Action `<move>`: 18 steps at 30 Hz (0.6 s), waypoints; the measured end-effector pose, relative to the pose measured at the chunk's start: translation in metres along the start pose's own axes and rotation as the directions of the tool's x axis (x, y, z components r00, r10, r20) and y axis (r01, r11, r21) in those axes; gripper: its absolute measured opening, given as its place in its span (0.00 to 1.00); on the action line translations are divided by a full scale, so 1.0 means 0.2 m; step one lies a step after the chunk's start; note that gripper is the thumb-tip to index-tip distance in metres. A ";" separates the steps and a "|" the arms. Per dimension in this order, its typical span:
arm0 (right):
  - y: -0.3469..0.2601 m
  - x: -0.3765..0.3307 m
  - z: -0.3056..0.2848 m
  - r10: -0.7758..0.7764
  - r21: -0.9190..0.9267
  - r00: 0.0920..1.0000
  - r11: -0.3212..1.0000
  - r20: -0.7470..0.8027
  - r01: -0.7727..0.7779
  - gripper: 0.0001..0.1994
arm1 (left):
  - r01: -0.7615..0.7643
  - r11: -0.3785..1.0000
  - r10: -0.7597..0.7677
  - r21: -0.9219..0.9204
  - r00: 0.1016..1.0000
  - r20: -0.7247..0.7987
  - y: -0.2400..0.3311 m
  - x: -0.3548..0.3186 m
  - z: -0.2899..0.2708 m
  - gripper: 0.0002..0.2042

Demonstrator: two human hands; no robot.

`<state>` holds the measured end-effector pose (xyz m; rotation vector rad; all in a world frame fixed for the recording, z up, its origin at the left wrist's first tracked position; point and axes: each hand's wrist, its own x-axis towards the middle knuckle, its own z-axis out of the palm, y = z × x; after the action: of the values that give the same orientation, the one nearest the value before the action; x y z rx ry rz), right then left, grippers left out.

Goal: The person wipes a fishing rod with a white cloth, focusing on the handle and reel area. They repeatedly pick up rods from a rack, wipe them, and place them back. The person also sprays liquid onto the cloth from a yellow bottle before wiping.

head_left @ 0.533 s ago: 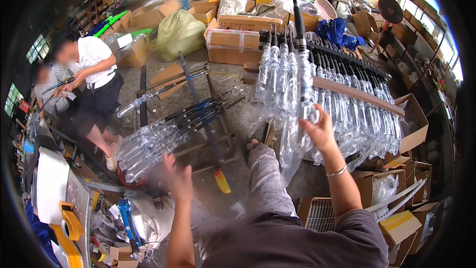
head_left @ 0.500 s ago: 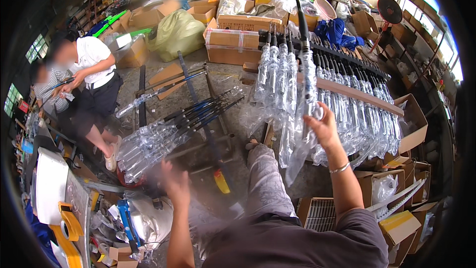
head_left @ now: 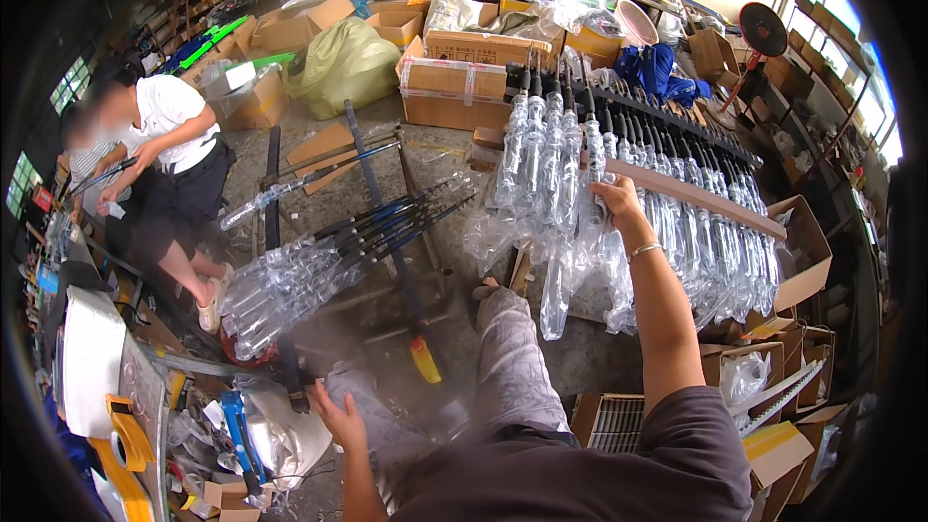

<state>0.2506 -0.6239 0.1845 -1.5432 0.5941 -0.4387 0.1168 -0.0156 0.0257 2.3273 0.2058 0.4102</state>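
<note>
Right hand (head_left: 617, 201): arm stretched forward, fingers closed on one plastic-sleeved rod (head_left: 592, 169) in the row of sleeved rods (head_left: 677, 203) leaning against a wooden rail (head_left: 706, 198).

Left hand (head_left: 338, 418): low beside the knee, fingers loosely spread, holding nothing (nearest a white plastic bag (head_left: 280, 435)).

Floor: bare concrete (head_left: 454, 159), with a second bundle of sleeved rods (head_left: 319, 261) lying across a dark metal frame (head_left: 387, 232).

Surroundings: cardboard boxes (head_left: 454, 87), a yellow-green sack (head_left: 348, 63), and a seated co-worker (head_left: 164, 155) at left.
</note>
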 end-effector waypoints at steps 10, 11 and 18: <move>0.06 0.08 0.02 0.011 -0.062 1.000 0.998 0.023 -0.010 0.07 | -0.025 0.970 0.009 0.241 0.998 0.067 -0.18 -0.10 0.09 0.33; 0.05 0.07 0.02 0.026 -0.059 0.999 0.998 0.024 -0.024 0.07 | -0.047 0.965 0.027 0.258 0.996 0.079 -0.17 -0.10 0.09 0.32; 0.06 0.09 0.01 0.003 -0.058 0.997 0.998 0.072 0.001 0.10 | -0.037 0.955 0.019 0.296 0.998 0.065 -0.16 -0.11 0.10 0.32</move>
<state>0.2645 -0.6328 0.1703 -1.6074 0.5563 -0.3660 0.1024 -0.0130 -0.0159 2.6372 0.2169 0.3400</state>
